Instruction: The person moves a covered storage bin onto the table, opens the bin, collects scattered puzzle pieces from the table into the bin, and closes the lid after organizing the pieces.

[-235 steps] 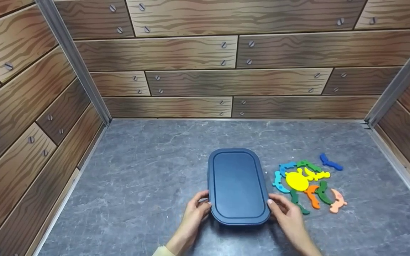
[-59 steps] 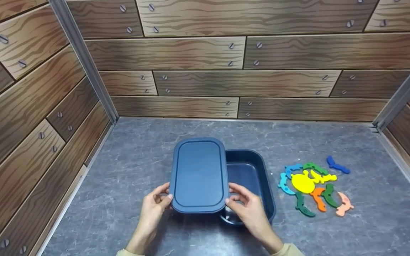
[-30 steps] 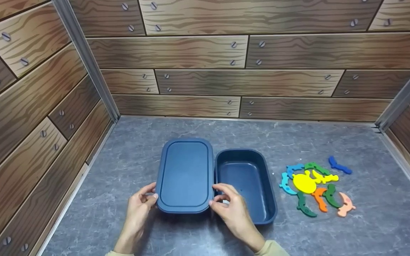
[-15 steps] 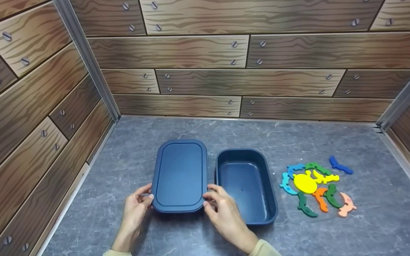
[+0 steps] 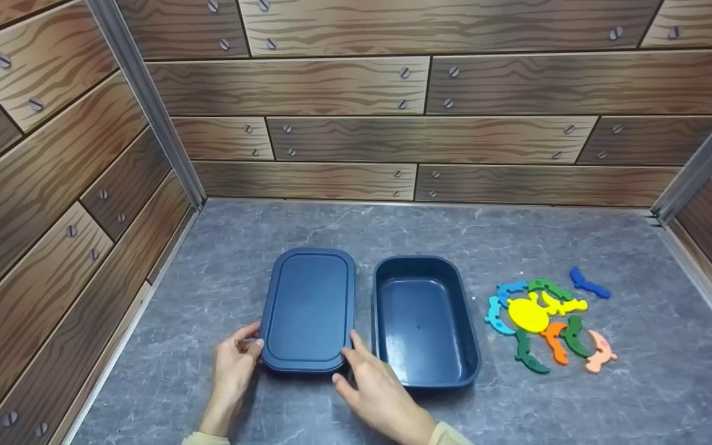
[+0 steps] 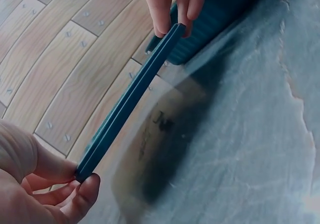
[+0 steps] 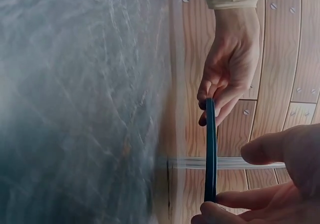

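A flat blue lid (image 5: 308, 309) is at the left of its open blue container (image 5: 427, 327), which has a bare floor inside. My left hand (image 5: 232, 364) pinches the lid's near left edge between thumb and fingers; the left wrist view shows this grip (image 6: 55, 189) and the lid's thin rim, seemingly raised off the table. At the lid's near right corner, my right hand (image 5: 381, 389) touches the edge with its fingers. Its thumb stands off the lid, and the right wrist view shows this gap between thumb (image 7: 262, 149) and lid (image 7: 211, 154).
Several colourful curved toy pieces, among them a yellow oval piece (image 5: 528, 314), an orange piece (image 5: 555, 343) and a dark blue piece (image 5: 589, 284), lie right of the container on the grey marbled table (image 5: 238, 247). Wood-patterned walls (image 5: 331, 139) enclose the back and sides.
The lid was on the container, then both hands lifted it off and carried it left. Over the last half second it came slightly nearer, and my right thumb left its edge.
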Demonstrator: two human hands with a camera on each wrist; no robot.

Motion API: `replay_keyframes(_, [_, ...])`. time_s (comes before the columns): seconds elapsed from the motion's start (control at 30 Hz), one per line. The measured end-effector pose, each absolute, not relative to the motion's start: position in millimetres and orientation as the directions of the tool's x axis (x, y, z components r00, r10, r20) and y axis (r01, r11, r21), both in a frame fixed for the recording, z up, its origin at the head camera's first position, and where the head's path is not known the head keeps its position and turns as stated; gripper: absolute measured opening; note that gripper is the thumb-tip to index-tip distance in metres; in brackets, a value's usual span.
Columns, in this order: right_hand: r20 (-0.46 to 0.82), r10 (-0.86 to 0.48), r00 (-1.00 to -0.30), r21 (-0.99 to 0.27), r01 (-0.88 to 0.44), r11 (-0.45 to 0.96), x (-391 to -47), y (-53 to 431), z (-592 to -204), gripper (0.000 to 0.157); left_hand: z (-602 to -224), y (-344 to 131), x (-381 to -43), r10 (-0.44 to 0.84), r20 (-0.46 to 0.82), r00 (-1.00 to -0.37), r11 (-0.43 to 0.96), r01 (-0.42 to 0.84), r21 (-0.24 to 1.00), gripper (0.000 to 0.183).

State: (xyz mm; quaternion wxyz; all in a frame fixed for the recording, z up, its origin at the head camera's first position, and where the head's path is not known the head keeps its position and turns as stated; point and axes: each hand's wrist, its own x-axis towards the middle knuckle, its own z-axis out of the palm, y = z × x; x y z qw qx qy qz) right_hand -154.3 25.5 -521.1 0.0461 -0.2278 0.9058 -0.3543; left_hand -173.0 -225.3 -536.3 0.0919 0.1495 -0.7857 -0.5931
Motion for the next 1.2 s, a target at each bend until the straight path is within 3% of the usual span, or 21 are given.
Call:
replay_keyframes(0.83, [-0.084,-0.476,-0.875,-0.708,-0.284,0.647,-155.2,21.8,-534.8,0.054,-550.0,-222.6,-169.2,-0.273,0.105,-0.956,0.601,-0.084,0.795,0.035])
replay_keyframes(1.2, [-0.108,-0.501,-0.858,-0.704,-0.29,0.648,-156.0,21.6,-538.2,0.052,-550.3,-221.2,-164.7,-0.228,0.067,-0.971,0.694,-0.114,0.711,0.033])
